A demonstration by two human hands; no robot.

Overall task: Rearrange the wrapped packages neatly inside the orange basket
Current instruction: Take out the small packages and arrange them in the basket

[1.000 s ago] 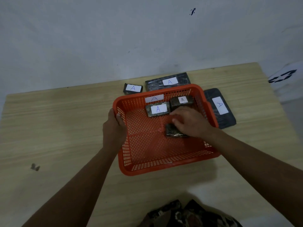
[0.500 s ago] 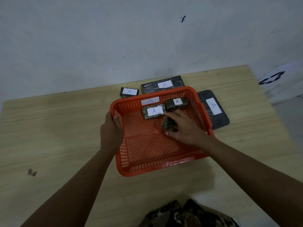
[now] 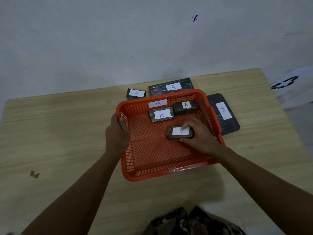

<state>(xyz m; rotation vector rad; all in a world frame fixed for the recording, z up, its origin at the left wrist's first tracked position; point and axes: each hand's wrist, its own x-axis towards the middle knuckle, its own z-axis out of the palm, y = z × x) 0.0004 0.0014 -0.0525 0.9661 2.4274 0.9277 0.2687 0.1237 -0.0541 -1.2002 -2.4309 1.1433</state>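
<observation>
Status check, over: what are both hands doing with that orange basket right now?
Left hand gripping orange basket rim. Right hand holding labelled package on basket floor. Two packages by far wall. Nothing blocking.

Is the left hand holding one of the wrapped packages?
No, the left hand grips the orange basket's left rim, while the right hand holds a package.

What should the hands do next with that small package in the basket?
Probably the right hand should slide its small wrapped package back beside the two labelled packages lined along the orange plastic basket far wall, since it lies apart, mid-floor.
</observation>
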